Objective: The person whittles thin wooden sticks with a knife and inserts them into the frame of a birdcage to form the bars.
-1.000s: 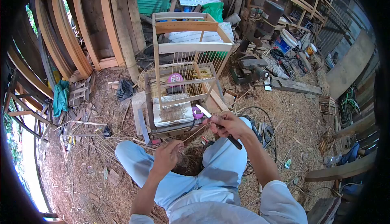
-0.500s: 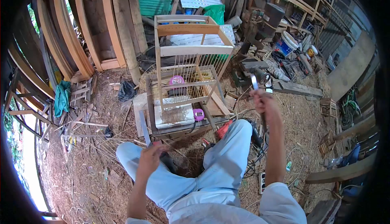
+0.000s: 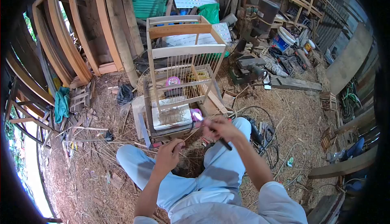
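Observation:
My right hand [image 3: 222,129] is closed around a knife; its dark handle [image 3: 225,144] sticks out below the fist and its shiny blade [image 3: 199,118] points up and left. Between the pinched fingers of my left hand [image 3: 170,155] is a thin wooden stick [image 3: 187,137], slanting up toward the knife hand. Both hands are above my lap, close to each other. Just beyond them stands a wooden cage frame [image 3: 189,51] with thin upright bars, resting on a low wooden bench [image 3: 178,132]. A pink tape measure [image 3: 196,114] and a white block [image 3: 172,118] lie at its near side.
A handsaw [image 3: 143,128] leans at the bench's left. Curved wooden frames [image 3: 77,33] stand against the left wall. A bench vise [image 3: 248,71], a black cable [image 3: 277,155] and power tools lie right. Shavings and offcuts cover the ground [image 3: 97,175].
My right hand has swung in from the right with the knife, down toward my left hand. My left hand has moved slightly right, away from the handsaw.

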Tool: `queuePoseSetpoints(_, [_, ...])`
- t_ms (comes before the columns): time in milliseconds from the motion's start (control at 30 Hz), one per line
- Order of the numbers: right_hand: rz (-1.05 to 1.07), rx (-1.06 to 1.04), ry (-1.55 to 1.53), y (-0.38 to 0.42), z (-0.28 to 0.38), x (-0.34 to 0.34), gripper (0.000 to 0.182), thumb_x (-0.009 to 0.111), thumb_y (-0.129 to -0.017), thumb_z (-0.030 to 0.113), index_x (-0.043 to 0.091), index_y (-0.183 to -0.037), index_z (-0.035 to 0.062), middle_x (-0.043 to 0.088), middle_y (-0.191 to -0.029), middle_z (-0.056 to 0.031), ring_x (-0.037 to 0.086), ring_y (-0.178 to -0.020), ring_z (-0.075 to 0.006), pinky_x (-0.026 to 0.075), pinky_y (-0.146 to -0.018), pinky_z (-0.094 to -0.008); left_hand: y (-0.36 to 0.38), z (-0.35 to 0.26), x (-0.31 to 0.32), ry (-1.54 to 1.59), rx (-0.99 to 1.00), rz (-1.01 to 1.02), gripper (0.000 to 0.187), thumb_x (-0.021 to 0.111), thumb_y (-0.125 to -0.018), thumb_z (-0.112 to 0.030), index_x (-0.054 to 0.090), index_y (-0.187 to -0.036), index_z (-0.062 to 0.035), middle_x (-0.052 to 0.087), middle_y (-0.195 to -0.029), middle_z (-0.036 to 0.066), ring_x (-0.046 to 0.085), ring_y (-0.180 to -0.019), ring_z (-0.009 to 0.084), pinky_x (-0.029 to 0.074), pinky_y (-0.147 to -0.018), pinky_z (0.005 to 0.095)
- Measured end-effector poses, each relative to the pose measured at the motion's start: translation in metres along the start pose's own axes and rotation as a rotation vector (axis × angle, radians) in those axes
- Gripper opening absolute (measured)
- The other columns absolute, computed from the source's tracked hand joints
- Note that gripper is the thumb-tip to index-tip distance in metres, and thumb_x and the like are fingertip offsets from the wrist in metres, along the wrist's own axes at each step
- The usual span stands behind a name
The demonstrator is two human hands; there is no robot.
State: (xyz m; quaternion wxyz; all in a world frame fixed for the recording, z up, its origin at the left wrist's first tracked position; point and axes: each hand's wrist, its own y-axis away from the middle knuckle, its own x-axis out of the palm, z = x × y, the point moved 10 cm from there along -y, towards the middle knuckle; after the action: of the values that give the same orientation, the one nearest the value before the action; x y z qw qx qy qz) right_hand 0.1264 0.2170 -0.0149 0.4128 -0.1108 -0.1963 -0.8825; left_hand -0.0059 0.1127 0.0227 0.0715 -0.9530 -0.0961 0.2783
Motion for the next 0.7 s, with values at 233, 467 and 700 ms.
queuePoseSetpoints(233, [-0.141, -0.159, 0.095, 0.025, 0.055, -0.094, 0.034, 0.047, -0.099, 0.027, 0.061, -0.108, -0.0026, 0.052, -0.065, 0.0030, 0.034, -0.045, -0.0030, 0.026, -0.040, -0.0189, 0.027, 0.048, -0.004, 0.163, -0.106, 0.122, 0.011, 0.055, -0.091, -0.010, 0.062, -0.091, -0.0018, 0.064, -0.075, 0.010, 0.061, -0.064, 0.0197, 0.046, -0.060, 0.0296])
queuePoseSetpoints(467, [-0.334, -0.345, -0.007, 0.049, 0.086, -0.113, 0.042, 0.039, -0.101, 0.027, 0.043, -0.134, 0.0016, 0.038, -0.053, 0.0047, 0.030, -0.041, -0.0031, 0.022, -0.037, -0.0193, 0.012, 0.041, -0.001, 0.186, -0.128, 0.174, 0.015, 0.053, -0.093, -0.012, 0.061, -0.091, -0.0003, 0.063, -0.076, 0.007, 0.056, -0.069, 0.0145, 0.045, -0.066, 0.0281])
queuePoseSetpoints(700, [-0.066, -0.284, -0.206, 0.031, 0.053, -0.052, 0.045, 0.044, -0.099, 0.032, 0.044, -0.136, 0.0074, 0.045, -0.059, 0.0020, 0.031, -0.042, -0.0041, 0.023, -0.038, -0.0195, 0.007, 0.052, -0.005, 0.177, -0.096, 0.141, 0.016, 0.051, -0.094, -0.013, 0.061, -0.095, -0.0004, 0.062, -0.078, 0.007, 0.057, -0.072, 0.0154, 0.046, -0.068, 0.0292])
